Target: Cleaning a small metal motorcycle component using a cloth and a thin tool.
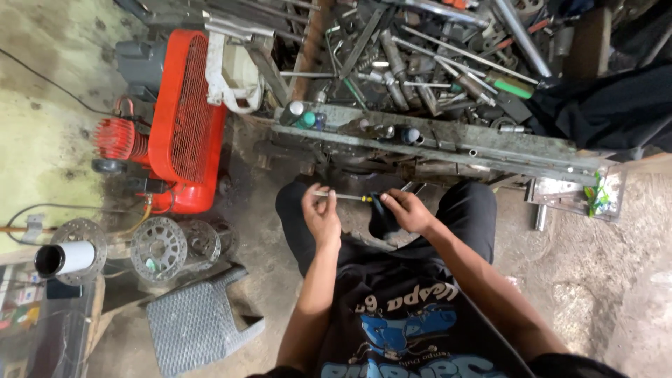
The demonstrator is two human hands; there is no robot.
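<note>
Screwdriver (pixel 348 197) held level over the person's lap, between the knees, just below the front edge of the workbench (pixel 490 143). Left hand (pixel 322 213) pinches the bare metal shaft, probably to steady it; right hand (pixel 408 210) is closed around the dark handle end, so both ends are controlled. Small bottles (pixel 299 115) stand along the bench's front rail, likely kept within reach. Behind it, an open tray (pixel 448 56) heaped with rods, wrenches and pipes, loosely dumped. Red air compressor (pixel 178 115) on the floor at the bench's left corner; brake discs (pixel 159 246) and a grey plastic stool (pixel 196 322) nearer.
</note>
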